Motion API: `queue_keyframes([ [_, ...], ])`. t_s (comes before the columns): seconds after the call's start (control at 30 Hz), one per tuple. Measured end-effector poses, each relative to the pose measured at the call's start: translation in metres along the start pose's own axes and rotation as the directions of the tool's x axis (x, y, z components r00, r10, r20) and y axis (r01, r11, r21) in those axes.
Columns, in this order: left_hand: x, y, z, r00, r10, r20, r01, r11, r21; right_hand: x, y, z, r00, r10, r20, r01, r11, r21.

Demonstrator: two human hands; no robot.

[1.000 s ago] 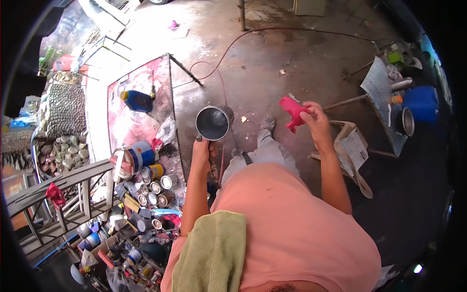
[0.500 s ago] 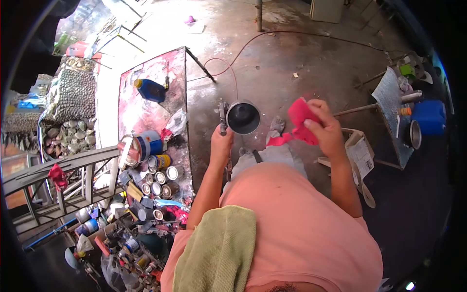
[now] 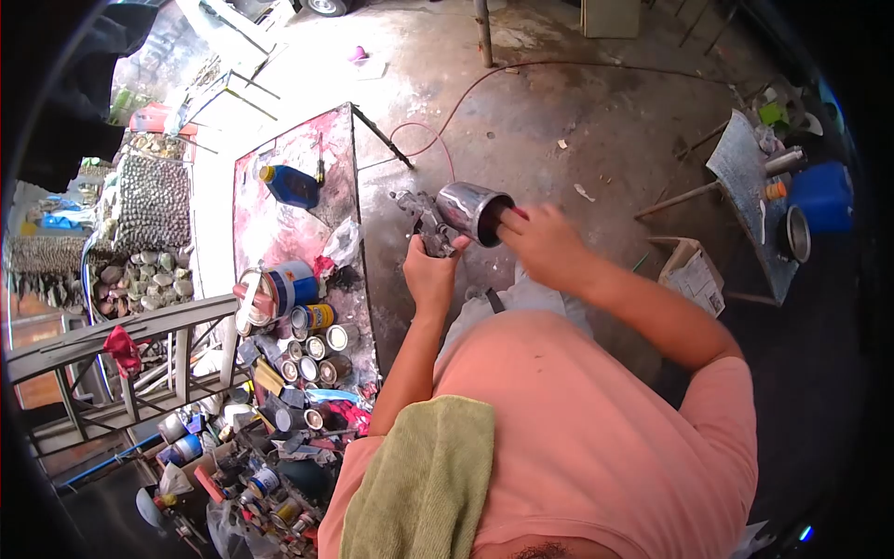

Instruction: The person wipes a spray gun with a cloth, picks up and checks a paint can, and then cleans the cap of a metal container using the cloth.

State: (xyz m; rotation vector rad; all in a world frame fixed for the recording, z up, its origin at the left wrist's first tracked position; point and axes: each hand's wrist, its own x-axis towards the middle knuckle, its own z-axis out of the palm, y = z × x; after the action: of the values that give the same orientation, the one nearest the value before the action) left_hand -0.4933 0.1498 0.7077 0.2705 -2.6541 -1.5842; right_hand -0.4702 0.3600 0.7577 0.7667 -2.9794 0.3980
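A spray gun (image 3: pixel 430 226) with a shiny metal cup (image 3: pixel 468 210) is held in my left hand (image 3: pixel 432 270), its fingers wrapped round the gun's body. The cup is tilted, with its open mouth facing right. My right hand (image 3: pixel 545 244) reaches to that mouth, its fingertips inside the rim. A bit of red cloth (image 3: pixel 520 213) shows at the fingers of my right hand; the rest of it is hidden by the hand and the cup. A green towel (image 3: pixel 424 480) hangs over my shoulder.
Left, a red-stained table (image 3: pixel 279 219) bears a blue bottle (image 3: pixel 291 186) and paint cans (image 3: pixel 289 284). Below lie several tins and a ladder (image 3: pixel 182 349). A hose (image 3: pixel 577 62) crosses the floor. Right stand a cardboard box (image 3: pixel 692 273), a grey board (image 3: pixel 752 205) and a blue container (image 3: pixel 824 197).
My right hand has moved left with the red cloth, from beside the cup to inside its mouth. The cup has tipped from facing up toward me to facing right.
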Motion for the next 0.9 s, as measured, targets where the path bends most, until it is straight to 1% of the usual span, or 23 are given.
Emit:
queue_keyframes([
  [0.03, 0.001, -0.003, 0.002, 1.0, 0.011, -0.015, -0.011, 1.0, 0.02, 0.001, -0.005, 0.009, 0.997, 0.052, 0.063, -0.059, 0.992, 0.113],
  [0.07, 0.002, -0.006, 0.004, 0.999, 0.021, -0.03, -0.019, 0.999, 0.043, 0.001, -0.011, 0.025, 0.994, 0.109, 0.009, -0.106, 0.944, 0.314],
  [0.1, 0.002, -0.012, 0.005, 0.998, 0.038, -0.042, -0.036, 0.998, 0.055, 0.001, -0.017, 0.044, 0.984, 0.174, -0.032, -0.134, 0.853, 0.504],
  [0.13, 0.003, -0.015, 0.006, 0.997, 0.058, -0.055, -0.054, 0.996, 0.064, 0.006, -0.024, 0.047, 0.968, 0.243, -0.059, -0.142, 0.727, 0.672],
  [0.17, 0.004, -0.019, 0.007, 0.995, 0.076, -0.066, -0.071, 0.995, 0.076, 0.01, -0.031, 0.048, 0.938, 0.341, 0.058, -0.189, 0.364, 0.912],
  [0.2, 0.003, -0.018, 0.007, 0.991, 0.105, -0.087, -0.1, 0.993, 0.059, 0.017, -0.041, 0.04, 0.902, 0.379, 0.208, -0.195, -0.072, 0.978],
  [0.23, 0.002, -0.016, 0.007, 0.985, 0.134, -0.109, -0.131, 0.991, 0.042, 0.022, -0.048, 0.032, 0.867, 0.345, 0.36, -0.16, -0.492, 0.856],
  [0.27, 0.002, -0.016, 0.006, 0.978, 0.161, -0.133, -0.16, 0.987, 0.025, 0.022, -0.051, 0.025, 0.86, 0.338, 0.382, -0.184, -0.494, 0.85],
  [0.37, 0.005, -0.035, 0.008, 0.973, 0.208, -0.104, -0.215, 0.975, -0.062, 0.023, -0.057, 0.006, 0.834, 0.319, 0.45, -0.259, -0.495, 0.83],
  [0.43, 0.007, -0.047, 0.01, 0.958, 0.263, -0.111, -0.269, 0.963, -0.036, 0.022, -0.06, 0.002, 0.809, 0.314, 0.496, -0.302, -0.501, 0.811],
  [0.47, 0.009, -0.053, 0.01, 0.95, 0.293, -0.111, -0.297, 0.955, -0.022, 0.018, -0.054, 0.017, 0.876, 0.389, 0.284, -0.303, -0.014, 0.953],
  [0.5, 0.009, -0.043, 0.004, 0.974, 0.216, -0.064, -0.212, 0.975, 0.067, 0.01, -0.04, 0.045, 0.936, 0.348, 0.062, -0.234, 0.477, 0.847],
  [0.53, 0.008, -0.021, -0.008, 0.991, 0.133, -0.026, -0.127, 0.979, 0.16, 0.003, -0.029, 0.059, 0.973, 0.2, -0.111, -0.114, 0.846, 0.521],
  [0.57, 0.006, -0.01, -0.015, 0.999, 0.045, 0.004, -0.044, 0.966, 0.256, -0.002, -0.025, 0.043, 0.987, 0.156, -0.036, -0.129, 0.907, 0.4],
  [0.63, 0.0, -0.009, -0.014, 1.0, 0.024, -0.008, -0.021, 0.966, 0.256, 0.0, -0.002, 0.038, 0.999, 0.019, -0.036, -0.012, 0.982, 0.187],
  [0.67, -0.002, -0.008, -0.013, 1.0, 0.013, -0.02, -0.008, 0.968, 0.252, 0.002, 0.006, 0.035, 0.998, -0.054, -0.025, 0.056, 0.996, 0.072],
  [0.7, -0.002, -0.008, -0.011, 1.0, 0.001, -0.025, 0.006, 0.962, 0.272, 0.002, 0.009, 0.041, 0.995, -0.076, -0.057, 0.081, 0.992, 0.093],
  [0.73, -0.001, -0.009, -0.008, 0.999, -0.013, -0.031, 0.021, 0.957, 0.288, 0.003, 0.003, 0.049, 0.998, 0.033, -0.045, -0.02, 0.966, 0.258],
  [0.77, -0.001, -0.011, -0.005, 0.999, -0.031, -0.037, 0.041, 0.952, 0.304, 0.001, -0.007, 0.059, 0.991, 0.137, -0.01, -0.121, 0.902, 0.414],
  [0.8, -0.001, -0.012, -0.003, 0.998, -0.055, -0.01, 0.055, 0.956, 0.287, -0.001, -0.015, 0.066, 0.971, 0.235, 0.048, -0.221, 0.801, 0.557],
  [0.83, -0.002, -0.014, -0.002, 0.997, -0.078, 0.02, 0.07, 0.959, 0.274, -0.002, -0.017, 0.071, 0.94, 0.325, 0.104, -0.285, 0.577, 0.766],
  [0.87, -0.002, -0.017, -0.002, 0.994, -0.098, 0.053, 0.08, 0.961, 0.265, -0.002, -0.019, 0.076, 0.899, 0.397, 0.185, -0.315, 0.293, 0.903],
  [0.9, -0.001, -0.022, -0.002, 0.994, -0.093, 0.064, 0.074, 0.965, 0.253, -0.001, -0.021, 0.076, 0.853, 0.442, 0.279, -0.301, -0.02, 0.953],
])
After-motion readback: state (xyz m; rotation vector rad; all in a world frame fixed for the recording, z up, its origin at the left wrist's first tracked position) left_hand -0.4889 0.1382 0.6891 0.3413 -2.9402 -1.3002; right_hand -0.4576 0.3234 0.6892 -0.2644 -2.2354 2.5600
